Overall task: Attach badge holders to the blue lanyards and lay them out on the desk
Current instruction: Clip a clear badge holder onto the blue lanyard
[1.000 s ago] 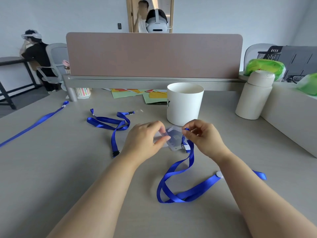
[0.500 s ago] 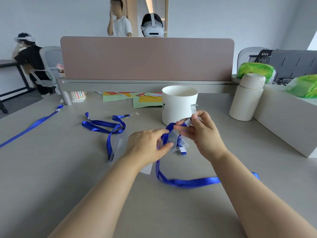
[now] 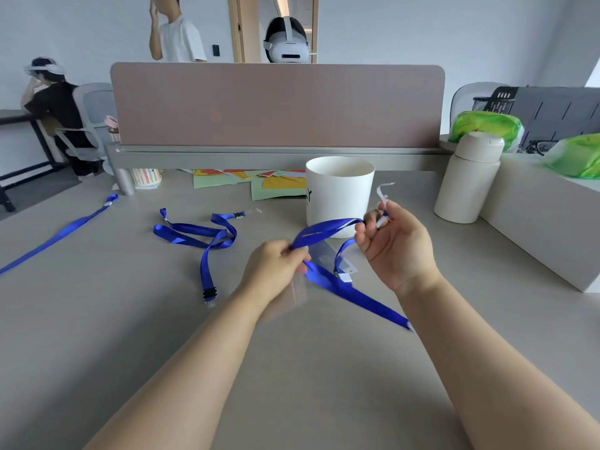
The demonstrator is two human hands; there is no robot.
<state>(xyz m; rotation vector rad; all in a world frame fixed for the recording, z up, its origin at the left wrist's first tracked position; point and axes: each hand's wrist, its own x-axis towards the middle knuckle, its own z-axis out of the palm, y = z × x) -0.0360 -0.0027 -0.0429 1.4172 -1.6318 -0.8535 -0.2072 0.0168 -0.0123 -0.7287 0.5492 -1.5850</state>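
Note:
Both my hands hold one blue lanyard (image 3: 328, 229) above the grey desk (image 3: 97, 319). My left hand (image 3: 276, 267) pinches its strap near the middle, with a clear badge holder (image 3: 298, 295) hanging blurred under it. My right hand (image 3: 394, 245) grips the lanyard's end, and a thin white strip (image 3: 383, 193) sticks up from the fingers. The strap trails down to the right across the desk. A second clear badge holder (image 3: 334, 259) lies on the desk between my hands. Another blue lanyard (image 3: 201, 238) lies coiled to the left. A third blue lanyard (image 3: 61, 232) stretches out at the far left.
A white cup (image 3: 339, 196) stands just behind my hands. A cream bottle (image 3: 467, 180) stands at the right beside a raised grey ledge (image 3: 545, 228). Coloured papers (image 3: 259, 181) lie under the brown divider (image 3: 276, 105). Three people are beyond it.
Both hands have lifted the lanyard off the desk and pulled apart, so the strap runs taut between them. My right hand rose toward the white cup.

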